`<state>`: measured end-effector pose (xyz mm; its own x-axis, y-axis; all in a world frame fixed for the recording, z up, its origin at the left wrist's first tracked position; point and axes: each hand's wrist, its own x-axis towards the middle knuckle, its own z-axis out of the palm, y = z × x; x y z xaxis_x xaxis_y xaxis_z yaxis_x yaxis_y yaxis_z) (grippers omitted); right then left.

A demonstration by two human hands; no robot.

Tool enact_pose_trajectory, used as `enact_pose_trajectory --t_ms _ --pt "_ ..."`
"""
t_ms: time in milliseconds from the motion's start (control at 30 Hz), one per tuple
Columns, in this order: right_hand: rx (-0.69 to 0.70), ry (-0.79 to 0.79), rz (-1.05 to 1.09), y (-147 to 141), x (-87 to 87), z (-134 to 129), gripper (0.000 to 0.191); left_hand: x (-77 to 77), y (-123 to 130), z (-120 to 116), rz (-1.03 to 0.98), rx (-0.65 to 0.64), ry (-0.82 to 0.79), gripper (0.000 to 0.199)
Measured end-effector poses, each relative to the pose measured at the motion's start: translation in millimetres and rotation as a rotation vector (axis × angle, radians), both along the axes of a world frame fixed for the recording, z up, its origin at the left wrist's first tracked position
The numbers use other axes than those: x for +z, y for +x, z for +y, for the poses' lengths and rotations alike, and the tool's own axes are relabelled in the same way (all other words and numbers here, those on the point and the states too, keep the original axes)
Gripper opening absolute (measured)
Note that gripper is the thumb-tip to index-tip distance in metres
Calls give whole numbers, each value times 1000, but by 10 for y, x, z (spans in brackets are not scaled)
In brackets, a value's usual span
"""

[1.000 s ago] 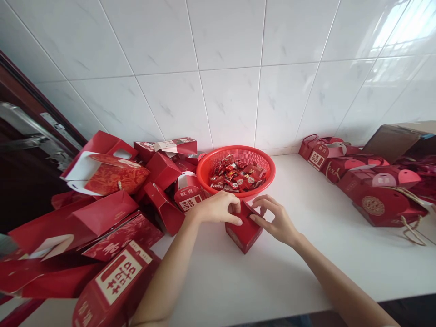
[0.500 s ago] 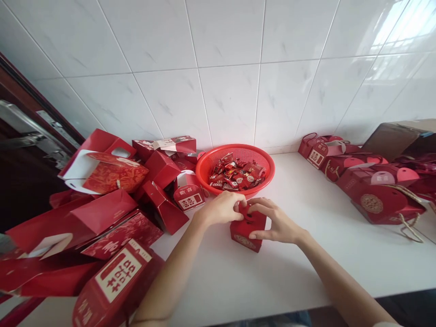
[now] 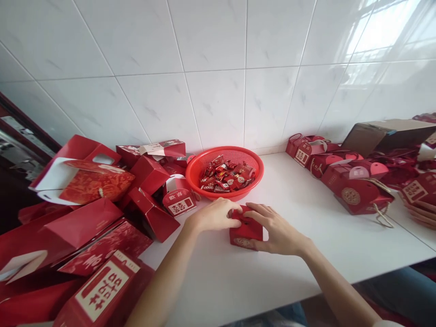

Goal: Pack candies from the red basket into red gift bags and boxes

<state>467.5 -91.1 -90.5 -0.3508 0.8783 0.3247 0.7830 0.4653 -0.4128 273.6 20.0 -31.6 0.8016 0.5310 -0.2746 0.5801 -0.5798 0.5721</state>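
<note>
Low in the centre of the frame, a small red gift box point(image 3: 248, 230) stands upright on the white table point(image 3: 211, 281), between the person's two hands and just in front of the red plastic colander point(image 3: 260, 175). The left hand point(image 3: 214, 214) comes in from the left, its fingers bent over the top edge of the box and its thumb near the middle of the top; whether thumb and forefinger pinch a flap between them cannot be told. The right hand point(image 3: 277, 229) grips the box from its right side, thumb against the near face with its gold medallion, fingers reaching over the top.

The top panels look mostly folded in, so closing this box seems well along; a small dark gap shows between the fingers, and the fit of the flaps there is hidden. What the box contains cannot be seen. Wrapped sweets point(image 3: 231, 175) fill the lower part of the colander.

At the right of the frame, a medallion box point(image 3: 352, 195) with a cord handle point(image 3: 383, 215) appears made up. On the left lie more red boxes, among them an orange-patterned box point(image 3: 97, 181) gaping open, apparently unfinished.
</note>
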Motion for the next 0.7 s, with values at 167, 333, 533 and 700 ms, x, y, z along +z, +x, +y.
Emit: enact_pose_trajectory --t_ms 167,333,533,700 --pt "-77 23 -87 342 -34 -24 42 -148 174 -110 -131 -92 6 46" --pt "-448 180 -173 689 -255 -56 47 -305 313 -170 -189 -204 -54 78" --pt "-623 299 -107 621 -462 -78 45 -315 325 -152 -197 -255 -65 57" --pt "-684 336 -82 543 -705 80 39 -471 411 -173 -177 -261 -147 43"
